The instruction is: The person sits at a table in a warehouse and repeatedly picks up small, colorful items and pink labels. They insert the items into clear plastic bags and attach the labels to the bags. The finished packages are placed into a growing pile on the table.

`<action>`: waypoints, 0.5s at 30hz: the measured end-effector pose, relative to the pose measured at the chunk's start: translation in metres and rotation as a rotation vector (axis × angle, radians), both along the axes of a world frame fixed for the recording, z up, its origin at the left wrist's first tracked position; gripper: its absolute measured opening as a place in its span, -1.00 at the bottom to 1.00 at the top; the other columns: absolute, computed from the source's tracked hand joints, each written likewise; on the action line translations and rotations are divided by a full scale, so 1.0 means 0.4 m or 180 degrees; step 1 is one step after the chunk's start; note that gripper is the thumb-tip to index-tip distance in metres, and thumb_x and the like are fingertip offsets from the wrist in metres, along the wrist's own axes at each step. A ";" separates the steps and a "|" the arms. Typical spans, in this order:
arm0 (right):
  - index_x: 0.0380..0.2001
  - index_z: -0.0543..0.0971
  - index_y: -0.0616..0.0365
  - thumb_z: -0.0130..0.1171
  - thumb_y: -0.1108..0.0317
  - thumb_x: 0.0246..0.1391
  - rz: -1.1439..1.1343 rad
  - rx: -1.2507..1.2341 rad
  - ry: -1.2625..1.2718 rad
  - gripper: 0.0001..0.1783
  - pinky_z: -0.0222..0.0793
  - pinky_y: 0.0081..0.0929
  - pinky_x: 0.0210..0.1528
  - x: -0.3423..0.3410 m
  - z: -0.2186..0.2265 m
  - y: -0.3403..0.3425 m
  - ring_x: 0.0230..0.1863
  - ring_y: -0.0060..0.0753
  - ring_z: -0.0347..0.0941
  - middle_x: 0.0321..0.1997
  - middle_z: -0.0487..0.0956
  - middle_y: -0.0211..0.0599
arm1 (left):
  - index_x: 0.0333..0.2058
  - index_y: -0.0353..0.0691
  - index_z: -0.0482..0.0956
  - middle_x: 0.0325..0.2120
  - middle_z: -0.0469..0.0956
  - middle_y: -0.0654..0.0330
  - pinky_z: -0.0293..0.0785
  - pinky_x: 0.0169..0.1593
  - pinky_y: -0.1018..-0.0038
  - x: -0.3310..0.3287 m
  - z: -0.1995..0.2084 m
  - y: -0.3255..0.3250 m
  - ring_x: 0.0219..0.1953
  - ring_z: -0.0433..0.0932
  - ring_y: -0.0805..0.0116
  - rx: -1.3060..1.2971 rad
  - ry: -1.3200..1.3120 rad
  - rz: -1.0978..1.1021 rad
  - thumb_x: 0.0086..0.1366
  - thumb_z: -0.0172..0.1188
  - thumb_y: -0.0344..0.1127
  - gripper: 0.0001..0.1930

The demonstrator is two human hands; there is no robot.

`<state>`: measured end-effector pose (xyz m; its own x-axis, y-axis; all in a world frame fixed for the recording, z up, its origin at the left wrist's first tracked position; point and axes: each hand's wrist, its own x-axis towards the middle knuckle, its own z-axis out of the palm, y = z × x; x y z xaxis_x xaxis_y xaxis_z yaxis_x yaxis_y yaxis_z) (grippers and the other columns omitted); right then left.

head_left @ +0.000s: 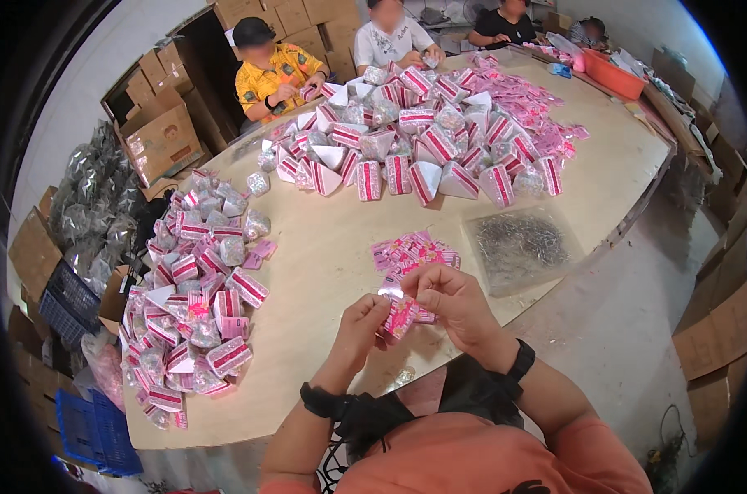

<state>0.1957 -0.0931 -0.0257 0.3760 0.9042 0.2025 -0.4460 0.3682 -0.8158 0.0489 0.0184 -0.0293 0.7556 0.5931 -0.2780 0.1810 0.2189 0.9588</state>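
Left hand [362,326] partly hides a pink card [400,317].

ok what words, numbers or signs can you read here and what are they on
Pink card between left hand and right hand: print too small to read
Piled pink cards: too small to read
White shirt: dark lettering, too blurred to read surely
Cardboard box: marks too small to read
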 end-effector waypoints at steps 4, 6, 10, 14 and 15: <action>-0.37 0.46 0.23 0.15 0.51 0.07 0.0013 -0.0086 0.0207 -0.92 0.39 -0.49 -0.06 -0.016 0.023 -0.001 -0.20 -0.45 0.47 -0.22 0.52 -0.22 | -0.23 -0.25 0.47 -0.48 0.52 0.29 0.40 -0.44 0.62 -0.003 -0.014 0.006 -0.46 0.48 0.58 0.0938 0.0083 -0.0072 0.34 0.03 -0.26 -0.81; -0.38 0.45 0.23 0.10 0.54 0.09 0.0013 -0.0085 0.0295 -0.96 0.41 -0.58 -0.16 -0.022 0.035 -0.004 -0.29 -0.54 0.47 -0.25 0.52 -0.26 | -0.26 -0.31 0.47 -0.50 0.51 0.28 0.42 -0.41 0.61 -0.005 -0.012 -0.005 -0.44 0.48 0.57 0.1619 -0.0061 0.0215 0.29 0.09 -0.33 -0.84; -0.36 0.46 0.24 0.14 0.53 0.07 -0.0005 -0.0330 -0.0043 -0.93 0.43 -0.53 -0.17 -0.019 0.043 -0.016 -0.28 -0.45 0.52 -0.29 0.54 -0.23 | -0.27 -0.33 0.49 -0.51 0.51 0.25 0.43 -0.39 0.59 -0.006 0.028 -0.047 -0.44 0.49 0.56 0.1715 -0.1123 0.0563 0.22 0.16 -0.42 -0.86; -0.36 0.46 0.23 0.13 0.50 0.08 -0.0028 -0.0534 -0.0497 -0.93 0.40 -0.59 -0.23 -0.019 0.043 -0.024 -0.28 -0.53 0.51 -0.35 0.54 -0.32 | -0.34 -0.32 0.47 -0.51 0.48 0.30 0.38 -0.39 0.62 -0.011 0.090 -0.068 -0.49 0.42 0.59 0.2586 -0.0791 0.0127 0.25 0.17 -0.39 -0.88; -0.35 0.46 0.23 0.12 0.48 0.08 -0.0022 -0.0522 -0.0561 -0.93 0.39 -0.61 -0.24 -0.019 0.041 -0.023 -0.28 -0.55 0.51 -0.35 0.55 -0.34 | -0.36 -0.32 0.47 -0.52 0.47 0.30 0.36 -0.41 0.62 -0.011 0.095 -0.068 -0.50 0.39 0.60 0.2796 -0.0738 0.0084 0.25 0.17 -0.38 -0.88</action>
<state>0.1880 -0.1024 -0.0092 0.3540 0.9280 0.1162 -0.2894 0.2269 -0.9299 0.0443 -0.0090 0.0086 0.7194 0.5377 0.4398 -0.0321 -0.6067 0.7943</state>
